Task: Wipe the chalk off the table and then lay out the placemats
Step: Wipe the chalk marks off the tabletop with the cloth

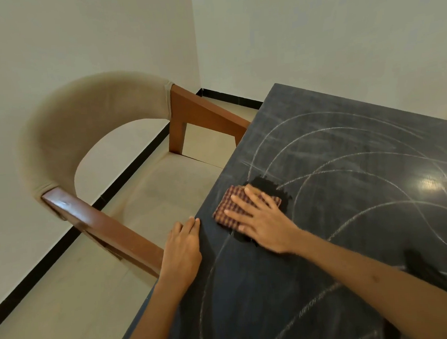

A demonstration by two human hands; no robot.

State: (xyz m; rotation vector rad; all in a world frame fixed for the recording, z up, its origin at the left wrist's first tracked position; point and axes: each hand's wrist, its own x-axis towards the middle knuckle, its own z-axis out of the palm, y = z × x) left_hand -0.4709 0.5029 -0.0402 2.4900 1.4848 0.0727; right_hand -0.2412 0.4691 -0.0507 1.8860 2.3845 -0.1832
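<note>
A dark table (346, 111) fills the right half of the view, covered in looping white chalk lines (355, 156). A folded red-and-tan checked cloth (226, 205) lies near the table's left edge. My right hand (261, 220) presses flat on the cloth with straight, spread fingers. Around the cloth the surface shows a darker, wet-looking patch (269, 184) free of chalk. My left hand (183, 250) rests on the table's left edge, fingers straight and together. No placemats are in view.
A wooden chair (109, 223) with a curved beige upholstered back stands tucked against the table's left side. Beige floor and white walls with black skirting lie behind. Another dark smear (422, 268) marks the table by my right forearm.
</note>
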